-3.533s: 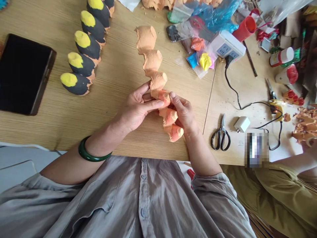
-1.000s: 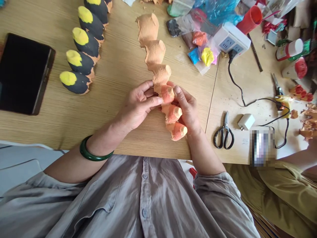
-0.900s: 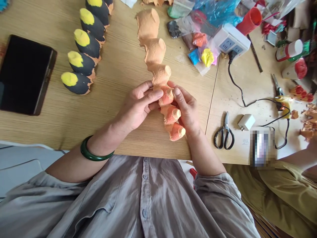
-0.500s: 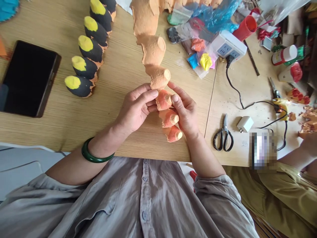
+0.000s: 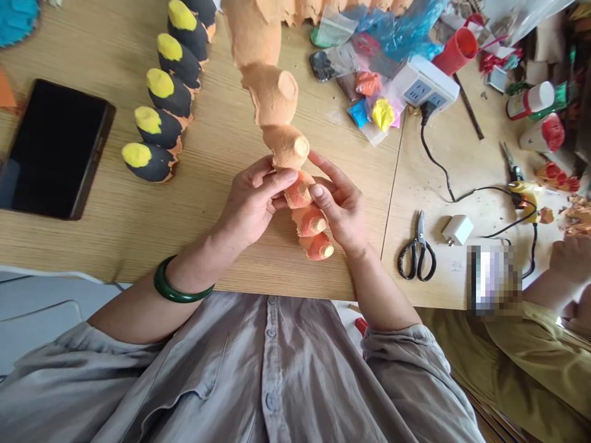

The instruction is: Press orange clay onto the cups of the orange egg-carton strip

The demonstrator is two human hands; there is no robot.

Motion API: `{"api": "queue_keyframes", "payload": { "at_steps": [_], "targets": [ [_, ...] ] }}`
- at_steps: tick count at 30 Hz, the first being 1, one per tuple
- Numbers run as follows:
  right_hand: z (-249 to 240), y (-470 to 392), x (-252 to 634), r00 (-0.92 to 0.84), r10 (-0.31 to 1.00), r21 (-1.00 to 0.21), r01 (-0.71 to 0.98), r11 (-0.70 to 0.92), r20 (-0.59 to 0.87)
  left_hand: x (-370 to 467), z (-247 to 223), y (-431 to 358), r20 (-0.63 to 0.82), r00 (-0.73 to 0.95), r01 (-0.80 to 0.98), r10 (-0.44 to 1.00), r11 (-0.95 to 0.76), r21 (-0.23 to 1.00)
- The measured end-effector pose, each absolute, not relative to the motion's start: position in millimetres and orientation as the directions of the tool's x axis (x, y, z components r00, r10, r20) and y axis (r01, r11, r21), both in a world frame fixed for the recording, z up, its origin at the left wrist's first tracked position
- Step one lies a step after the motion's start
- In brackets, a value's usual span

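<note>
A long orange strip of joined cups (image 5: 277,98) runs from the top of the view down between my hands, its lower cups a redder orange. My left hand (image 5: 252,200) pinches the strip's left edge, thumb on top near a reddish cup. On the other side, my right hand (image 5: 341,206) grips the same part with its thumb against the cup's pale tip and its index finger stretched along the back. Fingertips behind the strip are partly hidden. Left of my hands lies a row of black cups with yellow tops (image 5: 159,126).
A black tablet (image 5: 55,147) lies at the left. Scissors (image 5: 418,246), a white adapter (image 5: 458,229) and a power strip (image 5: 427,86) with its cable are on the right. Clay bags (image 5: 369,114) lie near the top. Another person's hand (image 5: 570,261) is at the right edge.
The orange strip has shifted and tilted left, its upper cups moving most. My right hand has moved slightly left with it, and both hands keep their hold.
</note>
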State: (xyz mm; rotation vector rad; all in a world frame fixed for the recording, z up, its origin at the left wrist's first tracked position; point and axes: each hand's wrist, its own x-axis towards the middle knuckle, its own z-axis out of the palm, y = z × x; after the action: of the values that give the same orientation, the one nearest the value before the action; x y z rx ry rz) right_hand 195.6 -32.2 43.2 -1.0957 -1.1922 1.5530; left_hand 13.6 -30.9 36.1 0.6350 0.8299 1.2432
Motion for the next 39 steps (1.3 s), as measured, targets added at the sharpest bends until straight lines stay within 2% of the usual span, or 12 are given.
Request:
{"api": "queue_keyframes", "payload": {
  "at_steps": [8, 11, 15, 20, 24, 28, 32, 36, 39],
  "targets": [
    [41.7, -30.8, 196.0, -0.222, 0.966, -0.985, -0.082, -0.153, -0.131, 15.5, 36.2, -31.7, -0.151, 0.06, -0.538, 0.987, 0.159, 0.828],
    [43.8, -30.8, 194.3, -0.245, 0.966, -0.987, -0.116, -0.115, -0.084, 16.4, 34.6, -31.9, -0.118, 0.068, -0.548, 0.991, 0.136, 0.826],
    [45.6, -31.5, 192.8, -0.244, 0.963, -0.991, -0.051, -0.127, -0.111, 12.5, 27.5, -29.9, -0.149, 0.079, -0.539, 0.986, 0.168, 0.825],
    [41.5, -29.7, 194.8, -0.251, 0.965, -0.987, -0.121, -0.107, -0.073, 10.9, 26.2, -29.5, -0.126, 0.119, -0.547, 0.985, 0.171, 0.82],
    [37.5, -29.1, 195.7, -0.256, 0.963, -0.993, -0.066, -0.099, -0.079, 14.8, 30.6, -30.8, -0.126, 0.086, -0.576, 0.988, 0.153, 0.803],
    [35.7, -32.6, 195.3, -0.308, 0.951, -0.994, -0.09, -0.069, -0.038, 12.8, 31.8, -29.6, -0.16, 0.081, -0.563, 0.984, 0.178, 0.807],
    [39.3, -34.6, 192.9, -0.28, 0.955, -0.991, -0.066, -0.118, -0.096, 9.3, 31.2, -28.8, -0.204, 0.113, -0.561, 0.972, 0.232, 0.794],
    [45.6, -33.9, 190.2, -0.185, 0.967, -0.977, -0.086, -0.194, -0.175, 11.6, 30.2, -29.7, -0.179, 0.129, -0.602, 0.975, 0.22, 0.768],
    [46.2, -32.9, 190.4, -0.145, 0.962, -0.968, -0.072, -0.242, -0.23, 12.6, 30.8, -29.9, -0.163, 0.162, -0.567, 0.973, 0.227, 0.792]
  ]
}}
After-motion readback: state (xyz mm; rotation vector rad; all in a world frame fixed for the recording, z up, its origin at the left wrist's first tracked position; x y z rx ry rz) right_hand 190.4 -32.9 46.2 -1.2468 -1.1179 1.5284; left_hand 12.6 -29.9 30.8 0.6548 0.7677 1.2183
